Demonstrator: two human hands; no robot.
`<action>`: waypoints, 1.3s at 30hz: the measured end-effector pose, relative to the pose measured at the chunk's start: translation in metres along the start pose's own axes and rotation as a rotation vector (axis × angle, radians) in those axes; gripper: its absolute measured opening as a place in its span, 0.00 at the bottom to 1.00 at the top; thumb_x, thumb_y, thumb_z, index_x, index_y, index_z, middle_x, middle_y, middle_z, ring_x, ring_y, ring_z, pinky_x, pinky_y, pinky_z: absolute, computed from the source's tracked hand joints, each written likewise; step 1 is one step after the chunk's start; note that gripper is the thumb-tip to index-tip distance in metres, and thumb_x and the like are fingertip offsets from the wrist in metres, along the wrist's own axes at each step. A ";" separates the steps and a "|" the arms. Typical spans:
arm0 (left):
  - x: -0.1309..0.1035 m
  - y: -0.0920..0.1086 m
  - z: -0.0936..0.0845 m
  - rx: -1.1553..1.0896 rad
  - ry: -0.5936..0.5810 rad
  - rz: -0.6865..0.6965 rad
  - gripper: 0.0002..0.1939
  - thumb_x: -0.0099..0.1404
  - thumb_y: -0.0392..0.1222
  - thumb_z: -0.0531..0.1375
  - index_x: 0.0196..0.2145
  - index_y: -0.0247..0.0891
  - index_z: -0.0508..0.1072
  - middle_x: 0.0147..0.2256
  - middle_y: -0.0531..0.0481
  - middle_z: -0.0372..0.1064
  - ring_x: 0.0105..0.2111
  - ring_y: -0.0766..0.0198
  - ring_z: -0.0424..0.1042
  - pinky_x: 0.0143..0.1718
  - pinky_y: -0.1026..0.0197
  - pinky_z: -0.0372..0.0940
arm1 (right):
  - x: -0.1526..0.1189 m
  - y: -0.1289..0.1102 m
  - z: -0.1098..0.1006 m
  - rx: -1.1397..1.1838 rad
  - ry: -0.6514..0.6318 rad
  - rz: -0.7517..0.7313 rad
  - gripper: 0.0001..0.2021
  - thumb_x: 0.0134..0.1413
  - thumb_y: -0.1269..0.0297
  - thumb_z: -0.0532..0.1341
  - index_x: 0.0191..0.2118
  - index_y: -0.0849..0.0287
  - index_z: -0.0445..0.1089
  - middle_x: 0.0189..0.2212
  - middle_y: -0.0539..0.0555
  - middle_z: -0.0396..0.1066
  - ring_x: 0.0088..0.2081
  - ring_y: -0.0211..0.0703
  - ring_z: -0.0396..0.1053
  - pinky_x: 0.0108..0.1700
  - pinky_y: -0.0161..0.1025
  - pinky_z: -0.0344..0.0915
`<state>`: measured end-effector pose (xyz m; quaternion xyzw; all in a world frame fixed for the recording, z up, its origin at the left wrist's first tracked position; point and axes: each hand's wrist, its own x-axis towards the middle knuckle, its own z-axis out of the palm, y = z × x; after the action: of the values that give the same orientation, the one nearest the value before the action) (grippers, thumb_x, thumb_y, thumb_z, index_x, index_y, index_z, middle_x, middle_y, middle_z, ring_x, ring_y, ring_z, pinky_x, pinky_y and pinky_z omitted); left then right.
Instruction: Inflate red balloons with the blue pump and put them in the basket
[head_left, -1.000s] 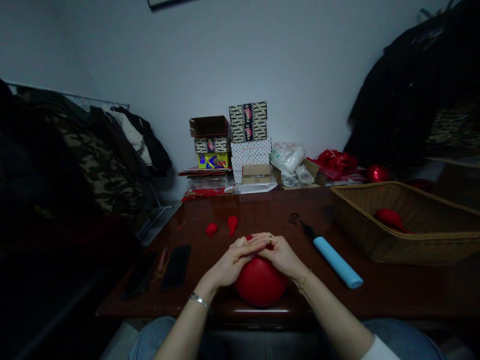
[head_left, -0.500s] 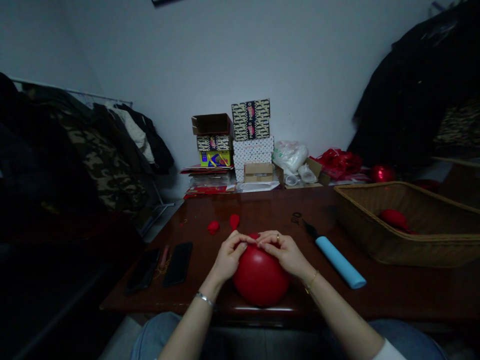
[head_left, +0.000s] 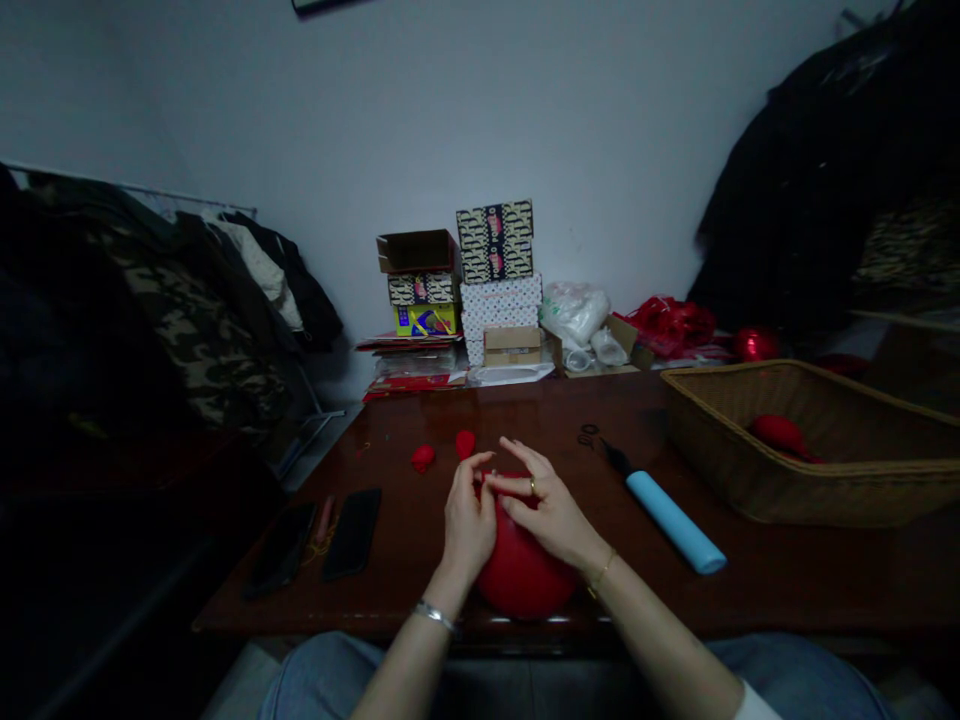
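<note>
A round, inflated red balloon (head_left: pixel 529 575) rests at the front edge of the brown table, partly hidden by both hands. At its top left, my left hand (head_left: pixel 470 515) has its fingers bent round the balloon's neck, pinching it. My right hand (head_left: pixel 547 505) reaches over the top, its fingers closed on the same neck while one finger lifts away. The neck itself is mostly covered by fingers. Behind the hands lie two small red balloons, one crumpled (head_left: pixel 423 458) and one flatter (head_left: pixel 465 443).
A blue pump (head_left: pixel 675 520) and black scissors (head_left: pixel 589 435) lie right of the hands. A wicker basket (head_left: pixel 795 480) holding a red balloon stands farther right. Two dark phones (head_left: pixel 352 533) are at the left. Stacked boxes (head_left: pixel 501 310) and plastic bags (head_left: pixel 576 313) line the back.
My left hand has turned more upright and shifted slightly right. My right hand's fingers have spread and moved left over the neck. The view has shifted slightly.
</note>
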<state>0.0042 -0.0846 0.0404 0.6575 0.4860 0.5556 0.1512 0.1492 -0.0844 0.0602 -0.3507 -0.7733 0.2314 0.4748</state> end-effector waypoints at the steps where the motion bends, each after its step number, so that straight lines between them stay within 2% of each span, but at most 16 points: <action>1: -0.002 0.002 0.001 0.022 0.011 0.001 0.14 0.64 0.33 0.51 0.48 0.40 0.65 0.47 0.44 0.67 0.45 0.61 0.68 0.47 0.56 0.62 | -0.001 0.001 0.006 -0.061 0.102 -0.001 0.15 0.53 0.65 0.58 0.45 0.42 0.71 0.62 0.46 0.52 0.63 0.47 0.47 0.61 0.53 0.49; 3: -0.006 0.007 0.003 0.061 0.033 -0.001 0.13 0.65 0.34 0.51 0.47 0.40 0.64 0.46 0.44 0.67 0.44 0.60 0.69 0.46 0.57 0.63 | -0.002 0.003 0.016 -0.161 0.281 0.016 0.14 0.55 0.64 0.57 0.46 0.44 0.71 0.62 0.47 0.53 0.61 0.47 0.51 0.60 0.52 0.52; 5: -0.011 0.012 0.004 0.091 0.047 0.001 0.11 0.66 0.36 0.51 0.46 0.40 0.63 0.45 0.44 0.67 0.43 0.60 0.69 0.44 0.57 0.64 | -0.003 0.004 0.022 -0.219 0.400 0.048 0.14 0.56 0.62 0.56 0.47 0.46 0.71 0.60 0.49 0.56 0.58 0.47 0.55 0.58 0.51 0.56; 10: -0.019 0.018 0.003 0.131 0.037 0.078 0.09 0.66 0.37 0.51 0.44 0.40 0.64 0.42 0.45 0.68 0.41 0.60 0.70 0.43 0.58 0.64 | -0.003 0.004 0.026 -0.253 0.479 0.091 0.14 0.57 0.61 0.56 0.48 0.49 0.70 0.59 0.50 0.58 0.55 0.48 0.60 0.56 0.50 0.59; 20: -0.024 0.011 0.002 0.125 0.077 0.073 0.06 0.65 0.37 0.52 0.41 0.39 0.64 0.38 0.46 0.68 0.38 0.61 0.71 0.41 0.60 0.65 | -0.003 0.001 0.020 -0.198 0.395 0.097 0.17 0.54 0.66 0.54 0.49 0.50 0.70 0.63 0.49 0.50 0.59 0.47 0.55 0.59 0.49 0.56; 30: -0.029 0.015 0.003 0.081 0.046 0.101 0.06 0.65 0.37 0.53 0.40 0.39 0.66 0.37 0.46 0.69 0.39 0.61 0.71 0.43 0.58 0.65 | -0.005 0.005 0.023 -0.107 0.478 0.213 0.15 0.54 0.56 0.58 0.46 0.53 0.72 0.61 0.52 0.55 0.56 0.48 0.60 0.58 0.49 0.57; 34: -0.024 0.012 0.001 -0.150 0.023 -0.043 0.09 0.65 0.41 0.54 0.41 0.37 0.69 0.40 0.45 0.71 0.39 0.61 0.72 0.43 0.59 0.66 | -0.007 0.011 0.018 -0.003 0.400 0.242 0.13 0.52 0.55 0.60 0.41 0.52 0.74 0.60 0.51 0.56 0.58 0.48 0.57 0.59 0.52 0.55; 37: -0.018 0.007 -0.001 -0.353 0.052 -0.189 0.11 0.63 0.45 0.57 0.38 0.34 0.71 0.36 0.45 0.73 0.36 0.62 0.73 0.40 0.60 0.68 | -0.009 0.015 0.013 0.037 0.295 0.228 0.12 0.50 0.54 0.62 0.40 0.50 0.75 0.60 0.52 0.56 0.59 0.50 0.55 0.60 0.53 0.52; 39: -0.013 0.005 -0.002 -0.418 0.069 -0.239 0.12 0.60 0.45 0.60 0.36 0.33 0.72 0.35 0.44 0.74 0.36 0.61 0.74 0.39 0.59 0.68 | -0.009 0.016 0.012 0.019 0.211 0.212 0.12 0.47 0.53 0.64 0.38 0.48 0.75 0.60 0.52 0.57 0.60 0.50 0.54 0.61 0.53 0.51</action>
<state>0.0060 -0.0978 0.0367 0.5305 0.4397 0.6444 0.3317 0.1467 -0.0810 0.0388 -0.4484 -0.6753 0.2496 0.5297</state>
